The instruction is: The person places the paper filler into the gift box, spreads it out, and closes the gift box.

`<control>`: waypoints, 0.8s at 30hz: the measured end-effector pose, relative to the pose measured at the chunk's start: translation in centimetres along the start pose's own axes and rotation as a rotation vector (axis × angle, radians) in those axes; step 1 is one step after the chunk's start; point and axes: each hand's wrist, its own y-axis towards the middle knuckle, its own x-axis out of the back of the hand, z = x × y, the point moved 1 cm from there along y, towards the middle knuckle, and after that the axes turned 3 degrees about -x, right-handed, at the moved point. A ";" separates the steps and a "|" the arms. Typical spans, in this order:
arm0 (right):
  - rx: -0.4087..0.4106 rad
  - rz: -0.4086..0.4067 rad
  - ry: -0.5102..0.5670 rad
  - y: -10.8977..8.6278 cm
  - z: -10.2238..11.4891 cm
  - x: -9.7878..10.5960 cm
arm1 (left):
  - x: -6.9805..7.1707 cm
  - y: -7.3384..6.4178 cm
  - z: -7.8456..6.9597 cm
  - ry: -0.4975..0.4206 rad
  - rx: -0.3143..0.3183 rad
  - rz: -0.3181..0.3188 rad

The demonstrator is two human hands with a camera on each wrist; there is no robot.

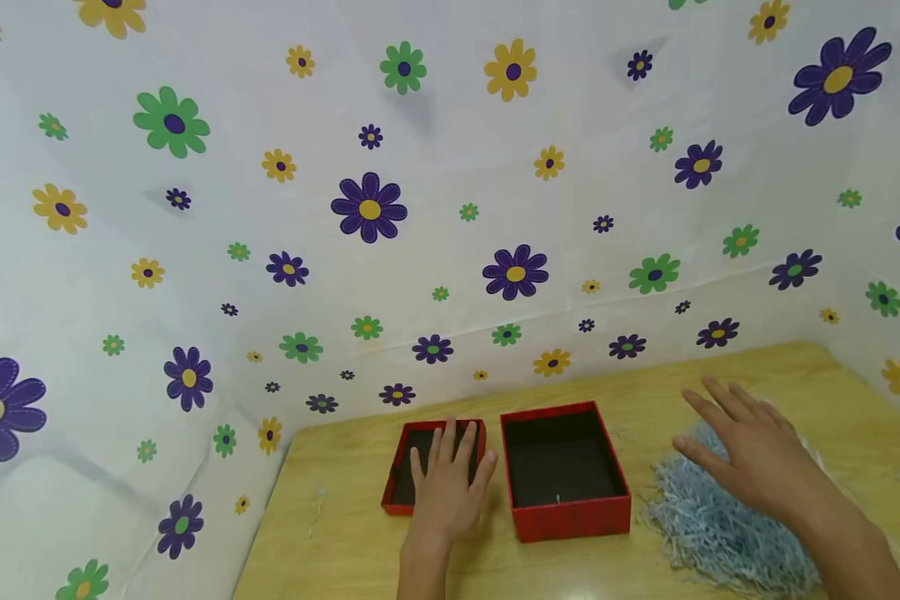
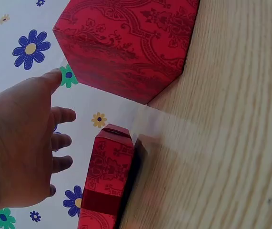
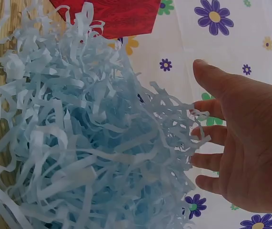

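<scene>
My left hand (image 1: 446, 492) hovers with spread fingers over the shallow red box lid (image 1: 398, 509), which lies with its black inside facing up. In the left wrist view a dark red ribbon band (image 2: 101, 202) crosses the lid's side. To the right of that hand stands a deeper red box (image 1: 573, 518), its black interior facing up and its sides patterned. Over a heap of pale blue shredded paper (image 1: 720, 533) is my right hand (image 1: 757, 450), fingers extended and holding nothing. Thin strips overlap its fingertips in the right wrist view. The hand and forearm hide part of the heap.
Everything rests on a light wooden table (image 1: 330, 475). A white cloth (image 1: 420, 267) with printed flowers hangs behind the table and along both sides. Small paper scraps (image 1: 317, 504) lie near the left edge.
</scene>
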 end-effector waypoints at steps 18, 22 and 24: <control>-0.003 0.103 0.117 -0.2 -4.1 0.0 | -3.6 1.0 -3.6 -0.875 0.055 -0.081; -0.023 0.134 0.121 -0.1 -4.5 -0.3 | -4.7 0.7 -3.8 -0.986 0.117 -0.058; -0.033 0.142 0.114 0.1 -4.6 -0.3 | -5.1 0.8 -3.8 -1.055 0.124 -0.068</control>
